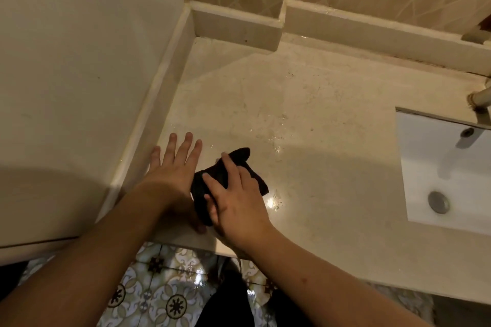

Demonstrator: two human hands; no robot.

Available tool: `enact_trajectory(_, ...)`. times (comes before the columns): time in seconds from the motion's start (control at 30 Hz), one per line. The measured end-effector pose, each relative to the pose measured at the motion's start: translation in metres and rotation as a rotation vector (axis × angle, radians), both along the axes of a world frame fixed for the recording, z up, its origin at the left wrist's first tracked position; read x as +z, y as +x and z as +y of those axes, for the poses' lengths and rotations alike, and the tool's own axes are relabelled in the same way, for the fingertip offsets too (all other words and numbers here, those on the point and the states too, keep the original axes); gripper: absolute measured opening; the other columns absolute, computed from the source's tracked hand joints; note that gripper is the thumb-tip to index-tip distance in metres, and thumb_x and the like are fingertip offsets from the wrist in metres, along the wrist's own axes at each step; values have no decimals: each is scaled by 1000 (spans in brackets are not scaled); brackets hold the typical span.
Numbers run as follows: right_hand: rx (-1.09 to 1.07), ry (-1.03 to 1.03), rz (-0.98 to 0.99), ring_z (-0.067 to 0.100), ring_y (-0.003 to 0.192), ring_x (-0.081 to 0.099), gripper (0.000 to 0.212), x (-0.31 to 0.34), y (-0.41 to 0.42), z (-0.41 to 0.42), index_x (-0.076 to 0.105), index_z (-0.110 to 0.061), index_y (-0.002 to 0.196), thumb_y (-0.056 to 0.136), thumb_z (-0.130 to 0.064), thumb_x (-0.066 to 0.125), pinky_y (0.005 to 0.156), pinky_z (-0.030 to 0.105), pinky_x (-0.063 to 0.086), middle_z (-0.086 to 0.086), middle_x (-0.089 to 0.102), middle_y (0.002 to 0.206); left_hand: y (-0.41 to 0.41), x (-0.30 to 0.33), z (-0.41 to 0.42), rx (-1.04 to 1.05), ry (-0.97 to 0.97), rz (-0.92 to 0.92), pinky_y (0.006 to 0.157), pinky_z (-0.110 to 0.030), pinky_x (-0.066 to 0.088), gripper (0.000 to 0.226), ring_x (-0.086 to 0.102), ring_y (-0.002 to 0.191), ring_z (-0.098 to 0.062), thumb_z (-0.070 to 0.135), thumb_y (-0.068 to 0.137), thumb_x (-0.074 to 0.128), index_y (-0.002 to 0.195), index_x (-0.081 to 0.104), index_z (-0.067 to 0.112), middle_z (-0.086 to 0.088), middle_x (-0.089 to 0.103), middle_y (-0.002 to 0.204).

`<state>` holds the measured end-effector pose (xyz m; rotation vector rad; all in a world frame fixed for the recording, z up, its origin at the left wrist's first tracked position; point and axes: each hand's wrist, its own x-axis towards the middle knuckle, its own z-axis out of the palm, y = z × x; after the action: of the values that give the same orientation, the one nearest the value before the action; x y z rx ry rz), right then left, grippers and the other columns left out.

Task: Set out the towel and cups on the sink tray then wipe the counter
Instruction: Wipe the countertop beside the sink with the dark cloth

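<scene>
A small black cloth [240, 159] lies on the beige stone counter [305, 103], close to its front edge. My right hand [233, 199] presses flat on the cloth with the fingers spread over it. My left hand [174, 164] rests flat and open on the counter just left of the cloth, fingers apart, near the raised left rim. Wet streaks glint on the counter right of the cloth. No cups, towel or tray are in view.
A white sink basin [435, 167] with a metal drain [439, 202] is set into the counter at right, with a tap base [481, 99] above it. A wall stands at left, a tiled backsplash ledge [236, 26] at the back. Patterned floor tiles [164, 292] show below.
</scene>
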<state>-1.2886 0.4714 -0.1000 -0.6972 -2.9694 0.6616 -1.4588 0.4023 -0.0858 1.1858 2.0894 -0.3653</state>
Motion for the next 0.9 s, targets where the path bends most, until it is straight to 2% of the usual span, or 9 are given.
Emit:
enact_trajectory(0.07, -15, -13, -51, 40, 148, 19, 39, -9, -1, -6, 49, -26, 138, 100, -36, 45, 108, 55, 33, 18, 20, 165, -1, -3, 1, -2, -11, 12, 116, -58, -21, 183, -54, 130, -30, 91, 16, 72, 132, -55, 27, -1, -61, 140)
enact_trajectory(0.1, -4, -28, -68, 38, 150, 14, 37, -14, 1, -9, 48, -29, 136, 100, -38, 43, 110, 57, 30, 15, 21, 165, -1, -4, 2, -1, -13, 17, 116, -58, -21, 182, -54, 131, -31, 91, 18, 72, 128, -57, 27, -1, -63, 137)
enact_trajectory(0.2, 53, 17, -46, 34, 146, 26, 37, -19, 24, -13, 52, -32, 130, 98, -45, 40, 108, 56, 30, 11, 41, 155, 1, -4, 4, -16, -9, 45, 119, -57, -15, 174, -50, 133, -36, 85, 35, 78, 120, -61, 26, -6, -59, 142)
enact_trajectory(0.3, 49, 92, -28, 31, 138, 37, 35, -24, 64, -3, 57, -33, 127, 97, -46, 48, 104, 50, 31, 6, 51, 145, 4, 3, 8, -11, -64, 27, 118, -55, -18, 183, -50, 133, -36, 87, 24, 79, 133, -54, 21, -6, -60, 140)
enact_trajectory(0.5, -297, 235, -143, 34, 110, 46, 33, -24, 157, 65, 59, -35, 119, 91, -48, 49, 86, 47, 36, 7, 57, 122, 8, 14, 10, 1, -92, -14, 119, -54, -17, 187, -49, 134, -36, 83, 23, 83, 139, -48, 19, -7, -56, 145)
enact_trajectory(0.63, -699, 167, -203, 45, 98, 49, 27, -12, 233, 146, 57, -17, 123, 101, -30, 49, 78, 52, 47, 25, 56, 115, 6, 12, 10, -7, -37, -17, 118, -55, -17, 185, -45, 137, -36, 89, 19, 77, 133, -52, 23, -7, -51, 149)
enact_trajectory(0.77, -1037, 84, -70, 50, 108, 54, 26, 14, 239, 195, 51, -8, 127, 105, -21, 47, 92, 56, 48, 27, 44, 129, 1, 8, 19, -30, 127, -1, 119, -56, -14, 178, -43, 139, -31, 100, 16, 60, 134, -52, 30, -1, -51, 150)
enact_trajectory(0.83, -1011, 108, 55, 43, 114, 54, 26, 23, 202, 197, 50, -14, 128, 105, -25, 48, 102, 48, 45, 21, 42, 135, -2, 4, 28, -18, 143, 12, 119, -59, -12, 179, -44, 139, -33, 99, 17, 62, 137, -50, 28, -3, -51, 151)
enact_trajectory(0.9, -870, 71, 189, 33, 116, 52, 27, 28, 150, 186, 51, -18, 130, 104, -26, 49, 99, 33, 38, 16, 43, 135, -4, 0, 36, -1, 121, 20, 118, -61, -12, 181, -44, 138, -35, 98, 15, 62, 137, -51, 25, -5, -50, 151)
